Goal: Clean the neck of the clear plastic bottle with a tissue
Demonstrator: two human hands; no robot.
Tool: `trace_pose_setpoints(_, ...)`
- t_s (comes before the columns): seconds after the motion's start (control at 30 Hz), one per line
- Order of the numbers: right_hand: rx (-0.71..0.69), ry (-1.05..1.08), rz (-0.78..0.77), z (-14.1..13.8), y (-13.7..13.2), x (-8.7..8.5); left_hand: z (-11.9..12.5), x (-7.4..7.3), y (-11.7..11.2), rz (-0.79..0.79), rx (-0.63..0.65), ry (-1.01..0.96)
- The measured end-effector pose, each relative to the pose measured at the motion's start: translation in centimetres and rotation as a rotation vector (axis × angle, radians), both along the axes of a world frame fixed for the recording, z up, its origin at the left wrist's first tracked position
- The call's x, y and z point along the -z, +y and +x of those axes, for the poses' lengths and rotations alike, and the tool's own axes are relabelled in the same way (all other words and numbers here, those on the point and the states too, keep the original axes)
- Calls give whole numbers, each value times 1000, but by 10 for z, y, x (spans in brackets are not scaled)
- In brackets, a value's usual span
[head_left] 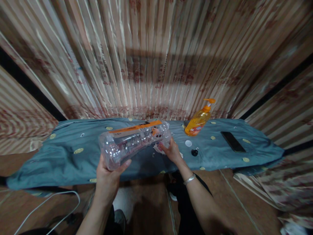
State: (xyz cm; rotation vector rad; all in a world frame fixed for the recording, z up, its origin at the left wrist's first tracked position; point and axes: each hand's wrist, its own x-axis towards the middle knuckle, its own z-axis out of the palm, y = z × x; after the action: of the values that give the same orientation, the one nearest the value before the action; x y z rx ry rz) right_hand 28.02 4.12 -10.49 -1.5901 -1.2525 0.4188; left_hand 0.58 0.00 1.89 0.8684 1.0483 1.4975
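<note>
A large clear plastic bottle (132,142) with an orange-edged label lies tilted across both hands, above the table. My left hand (109,169) is closed around its wide base, thumb along the near side. At the other end, the fingers of my right hand (172,150) are closed on the bottle's narrower part; some of them are hidden behind it. Crumpled white tissue (159,148) shows beside and below the right fingers; whether they also grip it is unclear. Right of that hand lie a white disc (188,143) and a small black cap (194,152).
A pump bottle (197,123) of orange liquid stands towards the back of the cloth-covered table (70,156). A black phone (232,141) lies farther right. Striped curtains (151,71) hang behind. A white cable (61,192) loops at the lower left.
</note>
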Motion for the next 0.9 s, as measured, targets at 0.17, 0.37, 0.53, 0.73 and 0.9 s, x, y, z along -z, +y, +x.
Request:
trace_pose_setpoints(0.17, 0, 3, -8, -1, -1, -2, 2, -5, 0, -11, -9, -8)
trace_pose_setpoints(0.37, 9, -8, -19, -1, 0, -3, 0, -2, 0, -3, 2, 6)
trace_pose_setpoints(0.53, 1, -14, -4, -1, 0, -3, -1, -1, 1, 2, 10, 12)
trace_pose_setpoints(0.73, 11, -21, -12, -1, 0, -1, 3, -6, -2, -9, -19, -1)
trace_pose_setpoints(0.9, 5, -12, -9, -1, 0, -1, 3, -8, -2, -4, -4, -9)
